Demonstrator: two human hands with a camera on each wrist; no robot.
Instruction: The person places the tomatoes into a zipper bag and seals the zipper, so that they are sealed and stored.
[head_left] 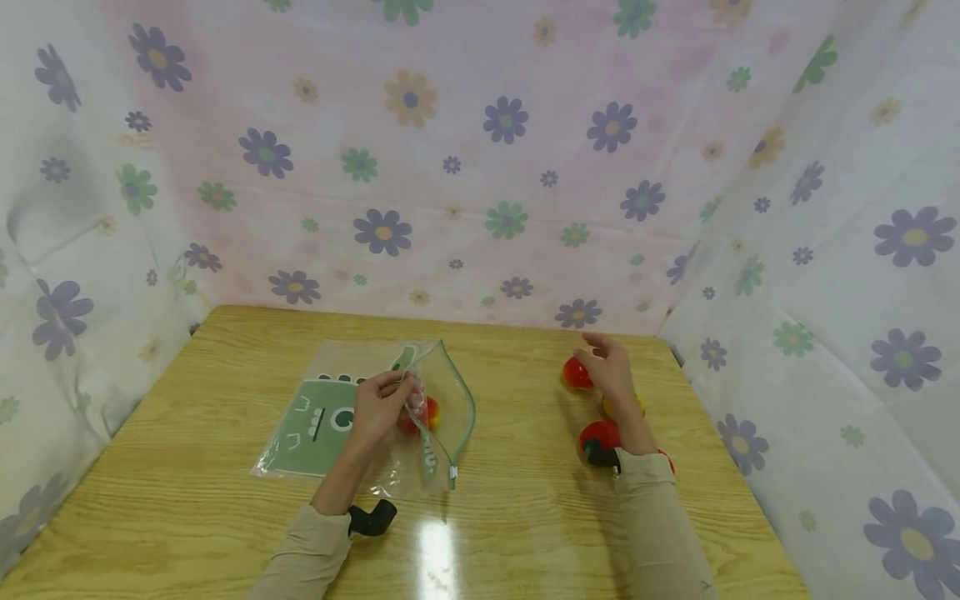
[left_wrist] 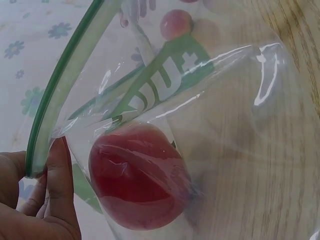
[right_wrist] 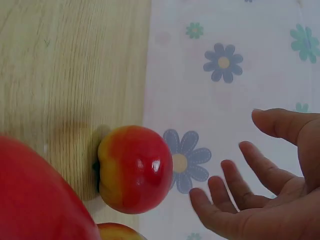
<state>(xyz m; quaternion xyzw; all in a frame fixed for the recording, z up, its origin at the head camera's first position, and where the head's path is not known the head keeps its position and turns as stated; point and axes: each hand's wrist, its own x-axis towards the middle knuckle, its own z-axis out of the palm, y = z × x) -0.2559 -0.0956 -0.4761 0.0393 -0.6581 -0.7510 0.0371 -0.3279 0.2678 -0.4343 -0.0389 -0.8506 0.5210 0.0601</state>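
Note:
My left hand pinches the rim of a clear zip bag with a green monster-face print. The bag's mouth gapes toward the right, with a slider at its near end. Through the plastic shows a shiny red and yellow fruit, partly covered by my hand in the head view. On the right, my right hand hovers beside a red and yellow fruit, its fingers spread and relaxed. A yellow fruit and a larger red fruit lie under my right forearm, partly hidden.
The wood-grain table carries everything. A flowered cloth hangs at the back and both sides, close to the table's edges. Part of another red fruit peeks out beside my right sleeve.

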